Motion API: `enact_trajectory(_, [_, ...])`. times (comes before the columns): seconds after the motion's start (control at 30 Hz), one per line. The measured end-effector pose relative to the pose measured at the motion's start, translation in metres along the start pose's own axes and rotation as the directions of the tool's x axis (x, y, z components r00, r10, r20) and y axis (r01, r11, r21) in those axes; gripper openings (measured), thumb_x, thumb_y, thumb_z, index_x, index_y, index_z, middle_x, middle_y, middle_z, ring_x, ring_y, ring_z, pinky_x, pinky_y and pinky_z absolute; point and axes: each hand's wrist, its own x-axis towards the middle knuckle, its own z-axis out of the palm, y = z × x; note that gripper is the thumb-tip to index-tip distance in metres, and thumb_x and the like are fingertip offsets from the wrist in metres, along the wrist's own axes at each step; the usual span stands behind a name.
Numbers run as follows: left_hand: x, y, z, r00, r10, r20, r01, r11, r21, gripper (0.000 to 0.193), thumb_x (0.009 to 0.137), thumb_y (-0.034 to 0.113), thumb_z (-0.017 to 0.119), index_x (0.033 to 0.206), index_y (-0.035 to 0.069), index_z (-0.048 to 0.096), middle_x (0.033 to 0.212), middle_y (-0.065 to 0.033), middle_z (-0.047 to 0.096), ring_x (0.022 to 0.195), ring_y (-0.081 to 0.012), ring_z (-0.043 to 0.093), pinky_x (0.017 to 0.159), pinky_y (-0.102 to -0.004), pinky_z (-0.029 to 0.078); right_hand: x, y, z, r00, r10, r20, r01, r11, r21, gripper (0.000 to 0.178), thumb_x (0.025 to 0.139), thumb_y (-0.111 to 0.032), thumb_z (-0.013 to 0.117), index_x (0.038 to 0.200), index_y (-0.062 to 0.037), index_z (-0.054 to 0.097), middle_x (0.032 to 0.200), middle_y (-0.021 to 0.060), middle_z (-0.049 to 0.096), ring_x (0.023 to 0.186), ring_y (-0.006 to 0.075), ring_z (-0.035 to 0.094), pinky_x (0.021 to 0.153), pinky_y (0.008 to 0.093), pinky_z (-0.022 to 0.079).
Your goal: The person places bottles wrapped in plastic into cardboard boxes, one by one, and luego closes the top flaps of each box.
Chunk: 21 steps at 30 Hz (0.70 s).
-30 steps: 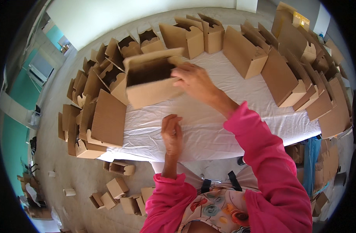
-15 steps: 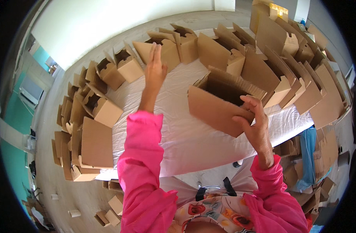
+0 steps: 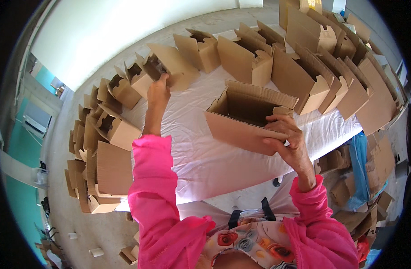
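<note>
My right hand (image 3: pixel 287 134) grips the right end of an open-topped brown cardboard box (image 3: pixel 241 127), thumb on its near side and fingers over the end edge. This box is held tilted above the white-covered table, its dark inside showing. Farther off, my left hand (image 3: pixel 159 89) has its fingers closed at the end of another open cardboard box (image 3: pixel 181 67) standing in the far row. Its fingertips are partly hidden there. A smaller open box (image 3: pixel 140 80) stands just left of that hand, and one more box (image 3: pixel 201 51) to the right.
Several open cardboard boxes (image 3: pixel 125 92) line the table's left and far edges. Taller ones (image 3: pixel 299 80) stand packed along the right. White cloth (image 3: pixel 183 161) covers the table. On the floor lie cardboard pieces (image 3: pixel 129 254) at left, and boxes with blue plastic (image 3: pixel 358 170) at right.
My left hand has come down and left, closing on the far-row box, which has shifted slightly toward me. The box in my right hand has tipped so more of its inside shows.
</note>
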Motion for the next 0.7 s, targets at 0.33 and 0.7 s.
enact_trajectory(0.33, [-0.096, 0.034, -0.100, 0.973, 0.187, -0.133, -0.162, 0.971, 0.175, 0.017, 0.068, -0.009, 0.061, 0.074, 0.006, 0.056, 0.098, -0.0049, 0.062, 0.102, -0.0278, 0.054, 0.083, -0.0400, 0.044, -0.022, -0.015, -0.014, 0.999, 0.039, -0.017, -0.040, 0.999, -0.016, 0.019, 0.076, -0.011, 0.073, 0.093, -0.0037, 0.070, 0.095, 0.0070, 0.068, 0.109, 0.0300, 0.055, 0.094, 0.0425, 0.041])
enact_trajectory(0.7, [-0.096, 0.030, -0.108, 0.932, 0.267, 0.246, -0.182, 0.930, -0.321, 0.014, 0.077, 0.004, 0.056, 0.090, -0.002, 0.060, 0.086, -0.0225, 0.064, 0.086, -0.0408, 0.062, 0.074, -0.0413, 0.049, -0.025, -0.019, -0.008, 1.000, 0.004, -0.028, -0.005, 0.998, -0.068, 0.016, 0.075, -0.008, 0.072, 0.090, -0.0038, 0.071, 0.096, 0.0082, 0.067, 0.108, 0.0310, 0.056, 0.092, 0.0405, 0.043])
